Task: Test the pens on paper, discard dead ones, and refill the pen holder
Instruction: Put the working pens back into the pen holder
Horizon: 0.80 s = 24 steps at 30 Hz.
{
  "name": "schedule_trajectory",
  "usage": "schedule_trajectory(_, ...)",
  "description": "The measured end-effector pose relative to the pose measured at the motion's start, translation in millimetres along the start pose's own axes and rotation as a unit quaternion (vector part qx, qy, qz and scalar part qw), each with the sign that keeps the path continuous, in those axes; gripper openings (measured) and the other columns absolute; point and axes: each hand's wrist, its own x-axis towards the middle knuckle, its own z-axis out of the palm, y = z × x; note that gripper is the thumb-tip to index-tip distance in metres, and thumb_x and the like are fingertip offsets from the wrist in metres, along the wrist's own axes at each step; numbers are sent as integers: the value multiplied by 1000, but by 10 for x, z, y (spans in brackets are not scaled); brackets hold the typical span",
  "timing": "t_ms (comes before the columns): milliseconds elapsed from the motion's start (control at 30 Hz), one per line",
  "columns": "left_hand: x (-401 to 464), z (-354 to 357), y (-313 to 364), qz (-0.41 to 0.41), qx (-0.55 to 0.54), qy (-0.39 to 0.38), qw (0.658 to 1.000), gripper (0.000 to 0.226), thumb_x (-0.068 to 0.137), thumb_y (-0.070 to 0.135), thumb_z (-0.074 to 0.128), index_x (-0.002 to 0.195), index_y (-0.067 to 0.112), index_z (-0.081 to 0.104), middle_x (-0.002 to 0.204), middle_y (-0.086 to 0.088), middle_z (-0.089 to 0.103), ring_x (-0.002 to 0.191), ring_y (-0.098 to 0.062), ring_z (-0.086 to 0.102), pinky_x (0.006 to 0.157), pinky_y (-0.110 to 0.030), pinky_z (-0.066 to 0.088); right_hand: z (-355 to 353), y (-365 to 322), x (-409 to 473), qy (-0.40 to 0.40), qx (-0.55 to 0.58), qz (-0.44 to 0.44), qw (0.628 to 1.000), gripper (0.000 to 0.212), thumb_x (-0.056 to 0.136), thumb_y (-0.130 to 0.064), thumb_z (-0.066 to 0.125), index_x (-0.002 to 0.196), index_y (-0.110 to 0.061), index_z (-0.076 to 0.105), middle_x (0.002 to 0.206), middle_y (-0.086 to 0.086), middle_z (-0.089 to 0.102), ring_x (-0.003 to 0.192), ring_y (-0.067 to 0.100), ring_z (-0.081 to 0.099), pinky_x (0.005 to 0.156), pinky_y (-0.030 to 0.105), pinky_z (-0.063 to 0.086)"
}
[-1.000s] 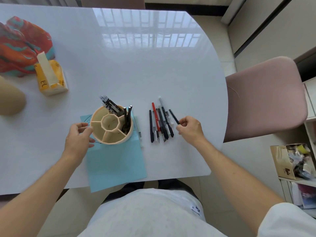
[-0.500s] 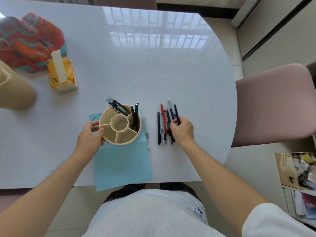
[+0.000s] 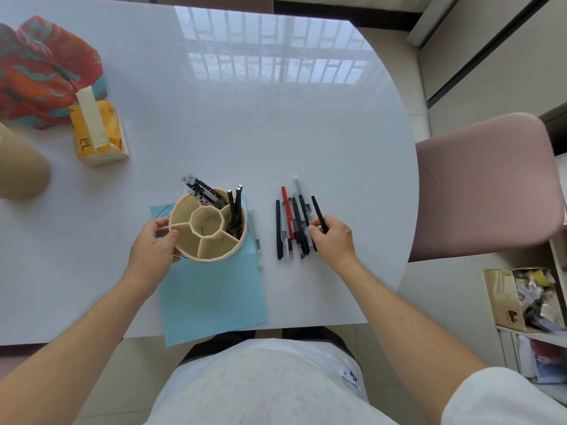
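Far to the left of your left grip, on the white desk (image 3: 276, 124), sit a red and teal patterned bag (image 3: 43, 69) and, beside it, an orange tissue pack (image 3: 98, 133); the writing on its side is too small to read.

Your left hand (image 3: 153, 243) curls around the near-left wall of the tan pen holder (image 3: 208, 223), thumb over the rim, probably to steady it for refilling. The holder stands on the far end of a blue sheet of paper (image 3: 211, 296), which carries a few scribbles beyond your fingers. Pens already stand in the compartments on the side farthest from that grip; the nearer sections look empty.

Just right of the holder, a pale pen (image 3: 255, 237) lies along the paper's edge.

Further right, a row of loose pens (image 3: 291, 225) lies on the desk, mostly black, one red. Your right hand (image 3: 333, 237) pinches the rightmost black pen (image 3: 318, 214) between thumb and fingertips, seemingly picking it out. No lettering on any pen is legible.
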Motion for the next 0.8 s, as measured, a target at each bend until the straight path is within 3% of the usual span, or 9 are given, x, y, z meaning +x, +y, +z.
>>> schedule_trajectory(67, -3, 4, -1, -1, -2, 3, 1000, 14, 99, 29, 55, 113, 29, 58, 109, 1, 67, 83, -19, 70, 65, -35, 55, 17, -22, -24, -6, -2, -6, 1000, 8, 88, -26, 66, 81, -22, 65, 66, -9, 61, 54, -1, 53, 50, 12, 43)
schedule_trajectory(200, -36, 3, -1, -9, -12, 4, 1000, 10, 96, 26, 58, 104, 32, 58, 107, 0, 68, 73, -15, 72, 62, -32, 55, 53, -154, -87, -19, 50, -9, 999, 32, 93, -30, 60, 75, -5, 61, 62, 1, 52, 57, 10, 47, 56, 30, 42)
schedule_trajectory(267, -81, 1, 4, -15, -17, 3, 1000, 11, 95, 25, 61, 102, 33, 57, 107, -2, 68, 70, -15, 72, 62, -33, 56, 70, -255, -161, -35, 99, -21, 994, 28, 93, -30, 59, 77, -10, 70, 70, 6, 63, 62, 8, 56, 58, 25, 47)
schedule_trajectory(333, -138, 0, 25, -19, -21, 0, 1000, 13, 94, 24, 63, 102, 32, 56, 108, -1, 68, 71, -17, 72, 62, -32, 57, 116, -367, -234, -47, 120, -44, 991, 27, 96, -30, 58, 77, -18, 73, 72, -1, 65, 68, 5, 60, 62, 18, 48)
schedule_trajectory(500, -240, 13, 95, -13, -36, -15, 999, 24, 93, 19, 65, 108, 34, 54, 113, 6, 64, 76, -17, 74, 62, -27, 58, 260, -657, -334, -95, 179, -67, 977, 29, 96, -40, 54, 81, -21, 71, 56, -13, 47, 57, 9, 49, 58, 21, 42)
schedule_trajectory(600, -262, 8, 92, -14, -49, -16, 999, 28, 93, 18, 66, 112, 34, 54, 116, 7, 63, 77, -19, 74, 61, -25, 58, 331, -806, -350, -120, 216, -77, 966, 16, 95, -32, 60, 84, -22, 66, 62, -5, 54, 59, 18, 54, 57, 34, 48)
schedule_trajectory(800, -250, 6, 23, -14, -41, -14, 999, 31, 93, 20, 67, 117, 33, 53, 116, 9, 63, 76, -16, 74, 62, -27, 59, 482, -1116, -331, -148, 225, -117, 956, 8, 97, -14, 63, 94, -22, 64, 75, -6, 68, 68, 14, 69, 64, 25, 56)
